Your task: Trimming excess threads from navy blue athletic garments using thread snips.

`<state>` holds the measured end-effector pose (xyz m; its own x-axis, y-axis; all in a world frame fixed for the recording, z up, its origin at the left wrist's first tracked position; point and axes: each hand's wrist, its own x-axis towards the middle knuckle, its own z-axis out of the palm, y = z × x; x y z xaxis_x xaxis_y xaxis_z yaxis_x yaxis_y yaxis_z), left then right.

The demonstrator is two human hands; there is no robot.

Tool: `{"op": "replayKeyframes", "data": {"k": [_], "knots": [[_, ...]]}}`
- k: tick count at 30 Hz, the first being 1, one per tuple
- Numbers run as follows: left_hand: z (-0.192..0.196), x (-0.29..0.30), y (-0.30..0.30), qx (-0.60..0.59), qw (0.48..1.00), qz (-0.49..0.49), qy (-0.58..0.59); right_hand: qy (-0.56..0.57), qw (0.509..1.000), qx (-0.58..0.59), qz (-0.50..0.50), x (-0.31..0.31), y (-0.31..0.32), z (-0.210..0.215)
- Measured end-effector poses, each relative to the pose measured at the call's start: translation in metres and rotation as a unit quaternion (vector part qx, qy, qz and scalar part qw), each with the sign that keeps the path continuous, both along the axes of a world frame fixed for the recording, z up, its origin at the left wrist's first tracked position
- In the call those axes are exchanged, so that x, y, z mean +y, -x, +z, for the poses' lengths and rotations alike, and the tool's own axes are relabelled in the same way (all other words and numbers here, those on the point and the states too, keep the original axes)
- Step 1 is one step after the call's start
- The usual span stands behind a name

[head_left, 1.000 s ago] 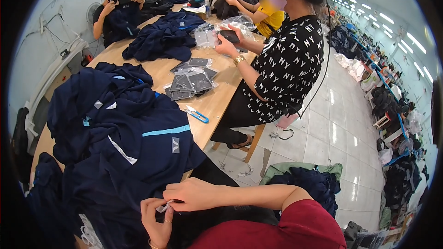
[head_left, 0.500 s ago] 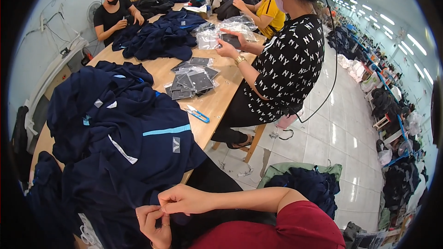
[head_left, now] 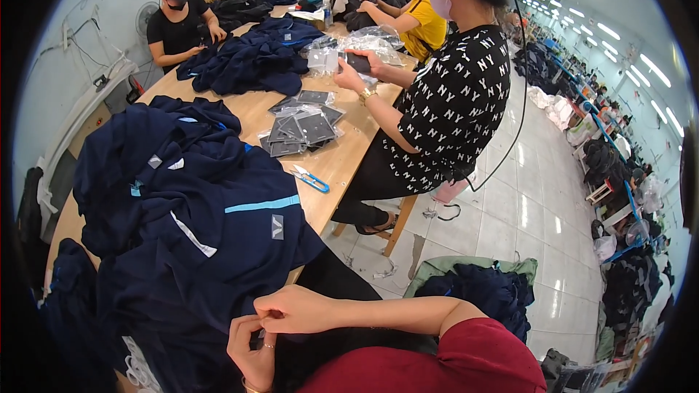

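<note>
- fine fingertip work is seemingly going on, so both hands should be pinching lightly and working close to the contact point — rough tugging would be risking a slip.
- the wrists should be bracing each other, and the fingers should be opening enough to let the eyes check the work.
- the right forearm [head_left: 393, 314] is reaching in almost level from the dark red sleeve [head_left: 488, 349], with its elbow bending and the right hand [head_left: 295, 309] arching knuckles-up.
- the left hand [head_left: 251, 353] is rising from the lower edge, its fingers curling upward towards the other hand.
- the two hands are coming together at the fingertips; whether anything is sitting between them, i cannot tell — the fingers are hiding it.
- the navy garments [head_left: 218, 233] are lying heaped on the bench [head_left: 251, 116], spilling over its near edge just beside the hands.
- blue-handled snips [head_left: 312, 180] are lying beyond, well apart from either hand.
</note>
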<state>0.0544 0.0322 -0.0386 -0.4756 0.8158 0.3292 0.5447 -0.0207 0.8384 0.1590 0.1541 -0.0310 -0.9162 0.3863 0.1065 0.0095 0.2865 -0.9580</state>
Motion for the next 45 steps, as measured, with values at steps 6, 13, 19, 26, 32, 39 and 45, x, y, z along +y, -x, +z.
{"op": "replayKeyframes", "data": {"k": [6, 13, 19, 26, 32, 39, 45], "knots": [[-0.006, 0.001, 0.004, 0.015, 1.0, 0.006, 0.019, 0.042, 0.999, 0.013, 0.014, -0.002, 0.002, -0.006], [-0.008, 0.005, 0.009, 0.12, 0.993, -0.011, 0.015, 0.044, 0.998, 0.019, 0.026, -0.005, 0.006, -0.009], [-0.031, -0.003, 0.019, 0.004, 0.997, -0.049, 0.06, -0.064, 0.997, 0.01, 0.035, -0.006, 0.003, -0.018], [-0.009, -0.014, 0.024, -0.336, 0.939, 0.076, 0.021, -0.213, 0.976, -0.023, -0.021, 0.017, -0.005, -0.018], [0.011, -0.011, 0.015, -0.195, 0.981, -0.02, -0.006, -0.105, 0.992, 0.013, 0.062, 0.004, 0.027, -0.027], [0.026, -0.032, 0.033, -0.093, 0.979, 0.089, -0.159, 0.073, 0.985, 0.146, -0.048, 0.062, -0.021, 0.077], [0.024, -0.017, 0.023, -0.081, 0.98, 0.095, -0.158, 0.124, 0.956, 0.117, -0.24, 0.117, -0.084, 0.072]]}}
